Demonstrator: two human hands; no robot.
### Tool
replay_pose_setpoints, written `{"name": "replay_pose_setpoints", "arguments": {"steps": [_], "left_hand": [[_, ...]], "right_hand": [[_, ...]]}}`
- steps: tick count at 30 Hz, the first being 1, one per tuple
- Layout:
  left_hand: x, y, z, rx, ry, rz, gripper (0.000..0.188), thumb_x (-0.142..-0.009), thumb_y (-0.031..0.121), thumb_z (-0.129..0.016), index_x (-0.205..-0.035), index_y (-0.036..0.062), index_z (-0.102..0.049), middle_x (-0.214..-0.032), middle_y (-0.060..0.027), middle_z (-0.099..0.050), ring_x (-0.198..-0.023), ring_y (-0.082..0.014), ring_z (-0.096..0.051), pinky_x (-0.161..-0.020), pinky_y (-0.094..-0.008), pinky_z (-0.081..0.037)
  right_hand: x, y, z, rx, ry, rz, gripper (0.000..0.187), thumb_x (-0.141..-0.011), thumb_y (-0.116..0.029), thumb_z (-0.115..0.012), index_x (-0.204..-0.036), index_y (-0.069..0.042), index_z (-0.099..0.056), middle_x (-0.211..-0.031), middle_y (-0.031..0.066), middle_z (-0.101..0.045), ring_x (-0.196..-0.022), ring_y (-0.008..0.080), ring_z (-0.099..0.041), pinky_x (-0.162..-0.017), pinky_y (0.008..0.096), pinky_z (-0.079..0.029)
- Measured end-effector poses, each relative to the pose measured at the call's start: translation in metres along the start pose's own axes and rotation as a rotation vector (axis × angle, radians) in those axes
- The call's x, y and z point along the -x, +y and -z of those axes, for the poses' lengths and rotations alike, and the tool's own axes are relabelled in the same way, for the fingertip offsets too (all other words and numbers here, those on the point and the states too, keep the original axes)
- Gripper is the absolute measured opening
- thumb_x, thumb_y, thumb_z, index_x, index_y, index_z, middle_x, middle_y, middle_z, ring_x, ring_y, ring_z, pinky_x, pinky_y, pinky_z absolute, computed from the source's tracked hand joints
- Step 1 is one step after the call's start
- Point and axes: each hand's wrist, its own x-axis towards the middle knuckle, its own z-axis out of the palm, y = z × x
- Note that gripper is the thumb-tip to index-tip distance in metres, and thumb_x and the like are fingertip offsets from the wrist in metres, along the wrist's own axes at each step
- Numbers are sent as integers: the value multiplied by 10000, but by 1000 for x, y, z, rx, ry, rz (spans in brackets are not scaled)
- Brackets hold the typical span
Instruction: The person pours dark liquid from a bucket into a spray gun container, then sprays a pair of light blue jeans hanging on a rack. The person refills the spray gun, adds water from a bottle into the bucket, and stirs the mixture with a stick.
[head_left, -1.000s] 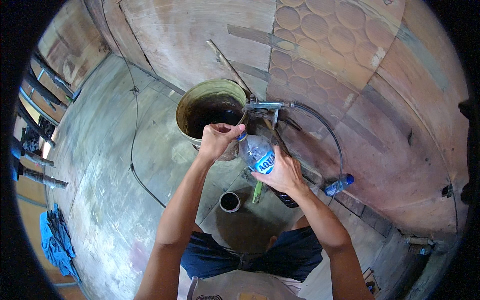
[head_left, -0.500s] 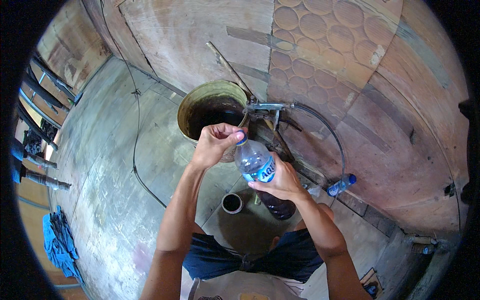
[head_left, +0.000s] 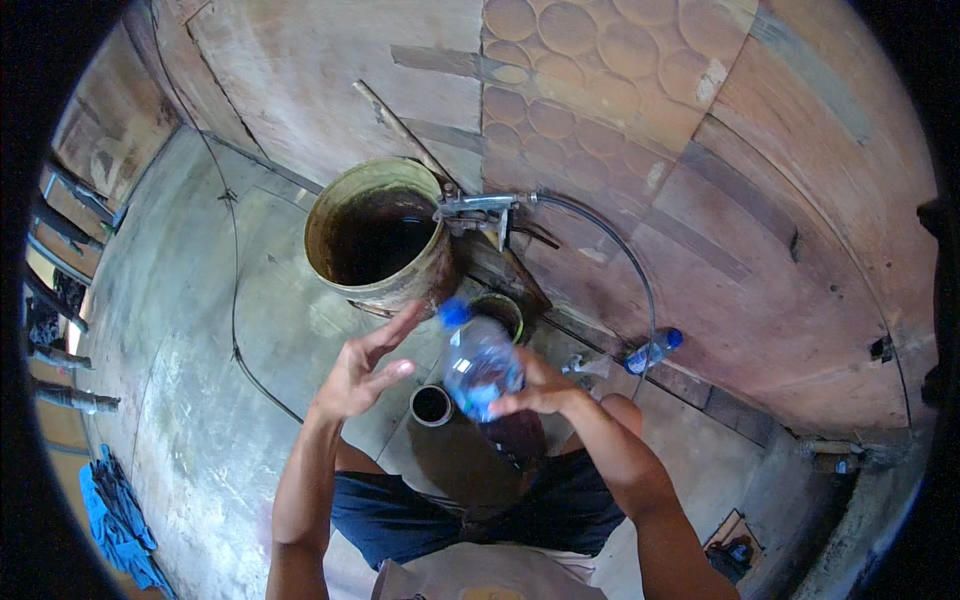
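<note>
A large clear plastic bottle (head_left: 490, 340), blurred by motion, is tilted in front of me with its neck toward the far left. Dark reddish liquid shows in its lower part, and a blue cap (head_left: 454, 312) sits on its mouth. Wrapped around the bottle's middle from the right is my right hand (head_left: 545, 385). My left hand (head_left: 365, 368) hovers left of the cap, thumb and fingers apart, holding nothing. Below the hands, a small round container (head_left: 431, 405) with dark contents stands on the floor.
A stained bucket (head_left: 325, 255) with dark liquid stands ahead, a metal lever-handled tool (head_left: 487, 202) with a black hose (head_left: 625, 250) by its rim. Behind the bottle is a smaller pot (head_left: 512, 312). Another bottle (head_left: 654, 350) lies by the wall. Blue cloth (head_left: 118, 515) is at left.
My left hand has let go of the cap and drawn back to the left, its fingers spreading. The right hand keeps hold of the bottle, now lower and blurred. The view has shifted right.
</note>
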Motion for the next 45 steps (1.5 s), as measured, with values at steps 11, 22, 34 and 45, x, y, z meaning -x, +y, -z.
{"name": "replay_pose_setpoints", "arguments": {"steps": [11,22,34,45], "left_hand": [[149,-121,62,-559,706,243,559,-1054,229,-573,-1546,5,-432,-1586,-264,-424,-1452,-369,-456,-1190,-457,-344],[218,-162,57,-1003,730,311,530,-981,127,-601,-1493,55,-485,-1616,-265,-363,-1462,-458,-394,-1211,-549,-302],[236,-183,50,-953,718,401,692,-811,75,-604,-1483,17,-452,-1643,-268,-293,-1494,-465,-317,-1261,-567,-203],[224,-165,36,-1066,425,360,655,-805,114,-665,-1436,41,-507,-1638,-244,-304,-1479,-445,-343,-1235,-560,-261]], "right_hand": [[30,84,151,433,1071,52,912,-663,-250,-965,-1383,-7,-461,-1256,156,-668,-1151,281,-653,-1028,412,-485],[24,181,231,602,1448,-77,1064,-571,-301,-1002,-1406,15,-422,-1309,223,-616,-1209,369,-613,-1068,436,-456],[34,206,231,690,1311,-243,887,-681,-149,-940,-1401,31,-455,-1340,197,-598,-1182,338,-616,-1052,412,-471],[-146,-10,16,473,898,702,201,-1002,-68,-667,-1181,22,-642,-1092,99,-711,-962,153,-669,-832,295,-545]]}}
